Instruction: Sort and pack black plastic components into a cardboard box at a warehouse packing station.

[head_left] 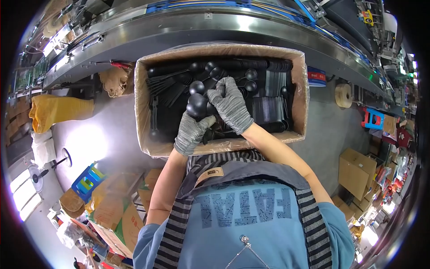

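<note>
1. The left hand (pixel 191 133), in a grey knit glove, has its fingers curled shut around a bunch of black spoons (pixel 197 106); the round bowls stick up out of the fist, near the middle of the box (pixel 302 89).
2. The right hand (pixel 230 104), gloved the same way, lies just beside the left one, further into the box. Its fingers bend down over the spoon bowls and touch them. Whether it truly grips one I cannot tell, since the fingertips are buried among the black plastic.
3. The two hands touch or nearly touch at the spoon bunch.
4. More loose spoons (pixel 249 80) lie toward the far side of the box, beyond the right hand.
5. Black forks (pixel 162 83) are heaped at the box's left end, tines fanned out.
6. Stacks of flat black cutlery (pixel 268 105) fill the box's right end, packed side by side; what kind they are I cannot make out.
7. The box itself is brown cardboard, open on top, lined with clear film along its rim, and sits just in front of the person's chest.
8. Beyond the box runs a curved steel conveyor (pixel 215 27).
9. Left of the box stands a yellow sack (pixel 56 110); lower left is a blue stool (pixel 87 179).
10. Right of the box, a tape roll (pixel 344 95) rests on the grey floor, with a carton (pixel 356 170) further down.
</note>
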`<action>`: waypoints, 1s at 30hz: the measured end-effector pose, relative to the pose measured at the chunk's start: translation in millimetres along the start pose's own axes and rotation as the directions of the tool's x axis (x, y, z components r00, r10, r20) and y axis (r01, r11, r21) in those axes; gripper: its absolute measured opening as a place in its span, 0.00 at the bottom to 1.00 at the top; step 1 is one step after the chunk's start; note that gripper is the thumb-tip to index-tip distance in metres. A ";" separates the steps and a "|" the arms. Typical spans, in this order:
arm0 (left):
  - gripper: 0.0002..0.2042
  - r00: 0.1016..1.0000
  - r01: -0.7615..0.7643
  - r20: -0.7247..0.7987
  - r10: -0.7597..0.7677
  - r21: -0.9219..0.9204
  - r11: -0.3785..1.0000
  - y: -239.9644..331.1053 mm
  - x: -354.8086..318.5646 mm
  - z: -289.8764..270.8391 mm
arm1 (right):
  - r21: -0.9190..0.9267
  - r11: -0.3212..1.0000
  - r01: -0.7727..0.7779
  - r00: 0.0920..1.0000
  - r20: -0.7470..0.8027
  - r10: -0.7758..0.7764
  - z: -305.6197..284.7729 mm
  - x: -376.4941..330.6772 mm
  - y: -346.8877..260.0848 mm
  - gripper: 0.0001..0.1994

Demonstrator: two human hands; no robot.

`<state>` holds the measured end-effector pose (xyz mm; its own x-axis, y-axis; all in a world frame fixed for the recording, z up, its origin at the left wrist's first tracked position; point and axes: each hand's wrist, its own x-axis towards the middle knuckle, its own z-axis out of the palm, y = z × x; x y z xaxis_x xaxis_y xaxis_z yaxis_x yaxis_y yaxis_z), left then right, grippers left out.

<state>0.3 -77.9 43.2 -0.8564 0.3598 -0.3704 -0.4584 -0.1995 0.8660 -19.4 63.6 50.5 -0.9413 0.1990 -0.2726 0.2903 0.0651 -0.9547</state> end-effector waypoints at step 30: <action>0.19 1.000 0.017 -0.027 -0.004 0.522 0.853 12.1 -9.8 -6.1 | 0.074 0.989 0.129 0.963 0.228 -0.142 -41.0 -2.9 -6.9 0.07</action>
<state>1.7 -89.4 55.3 -0.8606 0.3359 -0.3828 -0.2818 0.3119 0.9073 -11.6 102.7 62.8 -0.9872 -0.0401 -0.1541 0.1534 0.0180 -0.9880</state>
